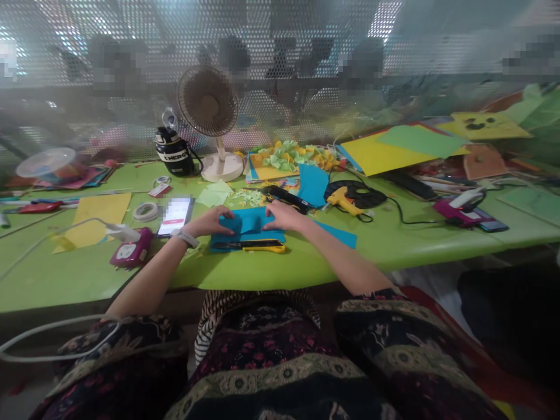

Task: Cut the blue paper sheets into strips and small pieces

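A small bent piece of blue paper (251, 223) is between my two hands, over a larger blue sheet (216, 240) on the green table. My left hand (212, 222), with a pale watch band at the wrist, has thumb and fingers curled at the left end of the blue paper. At the right end, my right hand (283, 216) curls its thumb and fingers in the same way. A yellow and black utility knife (262, 246) lies across the near edge of the sheet. Partly under my right wrist is another blue strip (339, 234).
A phone (175, 216), tape roll (146, 211) and purple power adapter (131, 249) lie left. Behind stand a bottle (175, 154), a fan (209, 102) and piled paper scraps (291, 156). A yellow glue gun (345, 201) with a trailing cord and another purple adapter (459, 213) are right.
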The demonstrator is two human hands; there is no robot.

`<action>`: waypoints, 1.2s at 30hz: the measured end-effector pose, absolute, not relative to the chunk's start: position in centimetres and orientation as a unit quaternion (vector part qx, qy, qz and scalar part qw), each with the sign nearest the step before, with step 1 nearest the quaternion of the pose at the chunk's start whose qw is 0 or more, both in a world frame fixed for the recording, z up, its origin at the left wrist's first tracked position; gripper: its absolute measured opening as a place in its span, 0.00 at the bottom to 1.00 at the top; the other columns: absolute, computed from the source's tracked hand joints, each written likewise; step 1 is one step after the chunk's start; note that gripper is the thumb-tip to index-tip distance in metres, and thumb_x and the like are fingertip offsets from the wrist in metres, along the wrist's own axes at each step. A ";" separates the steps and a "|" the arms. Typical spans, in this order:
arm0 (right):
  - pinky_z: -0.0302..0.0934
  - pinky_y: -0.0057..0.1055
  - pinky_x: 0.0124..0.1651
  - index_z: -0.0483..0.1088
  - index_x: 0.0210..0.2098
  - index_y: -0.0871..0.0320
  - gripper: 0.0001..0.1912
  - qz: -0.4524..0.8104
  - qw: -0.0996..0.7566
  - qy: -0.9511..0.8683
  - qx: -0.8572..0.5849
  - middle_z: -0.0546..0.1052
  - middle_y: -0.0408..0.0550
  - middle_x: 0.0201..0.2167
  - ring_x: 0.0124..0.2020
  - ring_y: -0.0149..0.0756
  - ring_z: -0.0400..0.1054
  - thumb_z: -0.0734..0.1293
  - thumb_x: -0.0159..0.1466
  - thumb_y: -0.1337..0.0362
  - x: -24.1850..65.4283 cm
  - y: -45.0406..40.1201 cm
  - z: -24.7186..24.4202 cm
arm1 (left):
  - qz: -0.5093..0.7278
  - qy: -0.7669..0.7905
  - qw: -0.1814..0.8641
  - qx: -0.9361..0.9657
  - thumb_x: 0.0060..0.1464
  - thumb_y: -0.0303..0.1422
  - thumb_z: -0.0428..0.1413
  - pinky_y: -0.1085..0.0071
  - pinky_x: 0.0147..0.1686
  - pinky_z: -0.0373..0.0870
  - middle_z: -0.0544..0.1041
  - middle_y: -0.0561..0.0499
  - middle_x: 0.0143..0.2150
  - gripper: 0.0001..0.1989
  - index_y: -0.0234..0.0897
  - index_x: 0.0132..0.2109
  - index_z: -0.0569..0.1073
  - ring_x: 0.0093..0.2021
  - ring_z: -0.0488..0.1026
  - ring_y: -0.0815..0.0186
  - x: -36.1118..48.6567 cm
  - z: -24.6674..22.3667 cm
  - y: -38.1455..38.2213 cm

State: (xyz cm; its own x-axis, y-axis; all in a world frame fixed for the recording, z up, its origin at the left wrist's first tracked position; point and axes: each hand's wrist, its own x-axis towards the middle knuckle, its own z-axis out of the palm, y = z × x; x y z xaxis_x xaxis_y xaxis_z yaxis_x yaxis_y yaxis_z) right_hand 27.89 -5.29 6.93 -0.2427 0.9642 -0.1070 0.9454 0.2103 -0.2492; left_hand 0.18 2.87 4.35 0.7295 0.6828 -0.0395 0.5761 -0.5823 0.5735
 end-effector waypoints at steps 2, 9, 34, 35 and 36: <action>0.62 0.31 0.43 0.71 0.52 0.57 0.26 0.152 0.026 -0.768 -0.622 0.77 0.55 0.53 0.52 0.47 0.73 0.78 0.60 0.52 28.0 -5.3 7.0 | 0.089 0.364 0.287 0.882 0.42 0.52 0.66 0.55 0.56 0.69 0.77 0.42 0.53 0.31 0.38 0.49 0.75 0.54 0.73 0.50 0.2 4.5 2.7; 0.62 0.32 0.45 0.74 0.47 0.58 0.21 0.142 0.051 -0.787 -0.598 0.77 0.56 0.53 0.52 0.47 0.73 0.78 0.60 0.55 27.9 -5.1 6.5 | 0.103 0.362 0.334 0.865 0.43 0.49 0.67 0.55 0.56 0.69 0.78 0.44 0.56 0.34 0.39 0.56 0.76 0.55 0.74 0.49 0.3 4.8 2.1; 0.69 0.47 0.48 0.76 0.38 0.53 0.09 0.005 0.258 -0.618 -0.743 0.80 0.55 0.41 0.44 0.53 0.76 0.71 0.62 0.56 43.9 -15.7 4.9 | 0.211 0.362 0.385 0.822 0.49 0.49 0.65 0.57 0.49 0.78 0.83 0.43 0.47 0.30 0.36 0.54 0.77 0.46 0.80 0.57 -0.1 3.2 2.6; 0.69 0.49 0.50 0.76 0.40 0.54 0.11 -0.018 0.268 -0.648 -0.713 0.80 0.56 0.43 0.47 0.53 0.75 0.70 0.64 0.54 42.5 -15.7 5.1 | 0.209 0.363 0.382 0.824 0.49 0.50 0.64 0.57 0.49 0.78 0.83 0.42 0.47 0.30 0.36 0.54 0.77 0.46 0.80 0.56 -0.2 3.3 2.6; 0.69 0.48 0.53 0.77 0.42 0.54 0.13 -0.011 0.274 -0.686 -0.674 0.80 0.55 0.44 0.48 0.51 0.75 0.68 0.66 0.52 40.6 -15.7 5.3 | 0.206 0.365 0.377 0.826 0.50 0.50 0.64 0.57 0.49 0.78 0.83 0.42 0.47 0.30 0.36 0.54 0.77 0.47 0.80 0.55 -0.2 3.3 2.6</action>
State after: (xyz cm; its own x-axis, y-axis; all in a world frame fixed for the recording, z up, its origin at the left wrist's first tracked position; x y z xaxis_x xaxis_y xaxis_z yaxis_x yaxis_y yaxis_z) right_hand 40.65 -15.69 5.34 0.0581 0.9190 0.3900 0.9308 0.0913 -0.3539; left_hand -0.21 2.56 3.29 0.6484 0.7586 0.0646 0.4478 -0.4486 0.7735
